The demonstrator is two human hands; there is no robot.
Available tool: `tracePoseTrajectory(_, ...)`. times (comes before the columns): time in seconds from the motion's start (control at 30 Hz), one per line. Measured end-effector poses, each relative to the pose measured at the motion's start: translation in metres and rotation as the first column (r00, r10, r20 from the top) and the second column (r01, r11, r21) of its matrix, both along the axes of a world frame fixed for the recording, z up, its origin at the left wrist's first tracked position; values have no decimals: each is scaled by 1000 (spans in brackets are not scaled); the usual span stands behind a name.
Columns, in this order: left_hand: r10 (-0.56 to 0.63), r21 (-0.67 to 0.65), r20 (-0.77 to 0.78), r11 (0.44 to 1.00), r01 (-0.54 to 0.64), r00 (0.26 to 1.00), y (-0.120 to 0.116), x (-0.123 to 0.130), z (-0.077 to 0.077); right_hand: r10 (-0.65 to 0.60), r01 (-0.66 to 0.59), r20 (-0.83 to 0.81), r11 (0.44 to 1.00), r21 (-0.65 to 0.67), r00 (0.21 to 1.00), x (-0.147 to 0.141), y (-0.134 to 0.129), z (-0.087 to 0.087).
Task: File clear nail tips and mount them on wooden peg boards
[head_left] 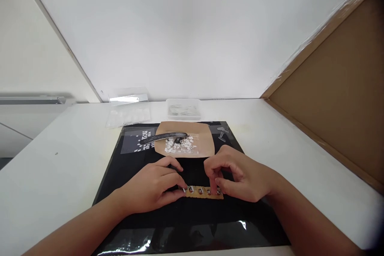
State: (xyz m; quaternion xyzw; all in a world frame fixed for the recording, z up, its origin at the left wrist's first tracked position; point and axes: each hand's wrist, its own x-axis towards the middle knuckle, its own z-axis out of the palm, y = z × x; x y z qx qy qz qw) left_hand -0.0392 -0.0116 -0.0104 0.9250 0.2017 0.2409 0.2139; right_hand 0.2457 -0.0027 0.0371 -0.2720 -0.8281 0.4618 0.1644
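A narrow tan strip [195,193] with several glossy, round domes lies flat on the black mat [168,224]. My left hand [156,186] has its thumb and index finger pinched at the strip's left end, where a small white sliver shows by the fingertips. The other left fingers are bent and raised. Above the strip's right half, my right hand [240,172] is curled, its index fingertip pressing down between the domes and its thumb tip close by. Whether anything small sits under the right fingertips is hidden.
Beyond the hands lies a tan sheet [204,140] with white flakes [180,145] and a dark curved stick [163,137]. Small white pieces [145,135] are left of it, clear plastic bits [222,134] right. Clear boxes [183,109] stand behind; a cardboard panel [336,88] borders the right.
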Motion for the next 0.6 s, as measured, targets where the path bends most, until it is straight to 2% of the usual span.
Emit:
tracePoseTrajectory(0.23, 15, -8, -5, 1000, -15, 1000, -1, 0, -1, -41, 37, -75, 998, -48, 996, 6, 0, 4)
tracePoseTrajectory(0.5, 12, -18, -4, 1000, -12, 1000, 1, 1, 0, -76, 87, 118, 992, -91, 990, 11, 1, 7)
tracePoseTrajectory(0.6, 13, -11, -6, 1000, -14, 1000, 0, 0, 0, -78, 90, 124, 991, -100, 989, 11, 2, 3)
